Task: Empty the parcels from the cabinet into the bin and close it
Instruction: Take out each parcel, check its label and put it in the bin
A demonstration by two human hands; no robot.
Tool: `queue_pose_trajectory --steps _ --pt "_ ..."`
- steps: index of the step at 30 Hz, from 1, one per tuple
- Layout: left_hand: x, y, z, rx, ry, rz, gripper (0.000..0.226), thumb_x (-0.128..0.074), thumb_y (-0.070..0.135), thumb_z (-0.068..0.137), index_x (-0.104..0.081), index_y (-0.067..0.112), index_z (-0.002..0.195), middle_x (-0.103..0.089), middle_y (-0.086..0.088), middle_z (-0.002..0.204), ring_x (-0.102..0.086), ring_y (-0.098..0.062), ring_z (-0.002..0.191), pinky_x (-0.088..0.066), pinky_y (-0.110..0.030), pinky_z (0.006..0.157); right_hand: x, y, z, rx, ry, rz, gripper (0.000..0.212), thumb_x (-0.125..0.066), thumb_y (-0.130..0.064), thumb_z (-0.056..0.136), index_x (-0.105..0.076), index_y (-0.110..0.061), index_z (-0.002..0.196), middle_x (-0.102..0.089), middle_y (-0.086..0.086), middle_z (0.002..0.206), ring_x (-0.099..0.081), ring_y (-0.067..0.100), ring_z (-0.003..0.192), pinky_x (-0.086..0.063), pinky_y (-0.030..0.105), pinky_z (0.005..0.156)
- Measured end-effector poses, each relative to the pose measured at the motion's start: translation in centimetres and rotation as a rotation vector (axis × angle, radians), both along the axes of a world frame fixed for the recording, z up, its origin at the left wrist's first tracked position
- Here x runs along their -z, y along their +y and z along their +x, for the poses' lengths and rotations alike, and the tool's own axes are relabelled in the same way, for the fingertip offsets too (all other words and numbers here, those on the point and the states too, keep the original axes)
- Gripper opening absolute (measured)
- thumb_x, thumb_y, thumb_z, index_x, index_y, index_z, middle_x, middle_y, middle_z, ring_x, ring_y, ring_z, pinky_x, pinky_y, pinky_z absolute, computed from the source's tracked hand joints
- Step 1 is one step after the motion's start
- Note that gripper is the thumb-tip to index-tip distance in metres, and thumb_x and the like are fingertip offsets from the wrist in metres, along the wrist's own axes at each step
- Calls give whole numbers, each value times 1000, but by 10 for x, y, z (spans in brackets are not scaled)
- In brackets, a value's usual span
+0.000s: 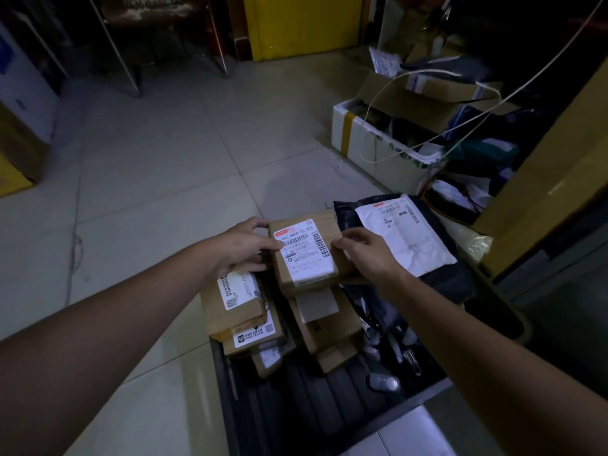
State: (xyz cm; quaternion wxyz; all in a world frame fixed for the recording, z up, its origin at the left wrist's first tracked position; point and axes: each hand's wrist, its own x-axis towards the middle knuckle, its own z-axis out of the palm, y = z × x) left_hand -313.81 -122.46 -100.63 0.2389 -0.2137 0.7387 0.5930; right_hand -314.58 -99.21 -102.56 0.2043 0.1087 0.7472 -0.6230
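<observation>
A brown cardboard parcel point(307, 255) with a white shipping label sits on top of the pile in a dark bin point(296, 403) on the floor. My left hand point(243, 245) holds its left edge, thumb on the label. My right hand point(365, 251) grips its right edge. Under and around it lie more brown parcels point(230, 307) and a dark plastic mailer point(404, 235) with a white label. The yellow cabinet point(539, 199) stands at the right, its door edge visible; its inside is dark.
A white foam box point(378, 149) filled with cartons and bags stands on the tiled floor behind the bin, with white cables looping over it. A yellow panel point(302, 24) stands at the back. A carton point(23, 133) sits at the left.
</observation>
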Motion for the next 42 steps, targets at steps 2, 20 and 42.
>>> queue_pose_trajectory --steps 2,20,42 --pt "5 -6 -5 7 -15 -16 43 -73 9 88 -55 25 124 -72 -12 114 -69 -26 106 -57 -38 92 6 -3 0 -9 -12 0 17 -63 -24 95 -60 -22 111 -55 -5 102 -59 21 94 -62 44 70" --pt "10 -2 -16 90 -87 -211 49 -62 0 94 -48 10 141 -66 -23 114 -71 -25 80 -61 -27 61 22 -6 -18 -169 0 161 31 -64 -25 96 -58 -19 125 -58 -4 99 -60 20 93 -60 42 74" --pt "-83 20 6 575 73 -851 55 -62 37 94 -44 22 145 -55 -11 130 -62 -24 90 -54 -35 74 -98 52 15 -479 91 639 41 -61 -37 96 -57 -14 129 -57 4 94 -58 22 83 -51 33 73"
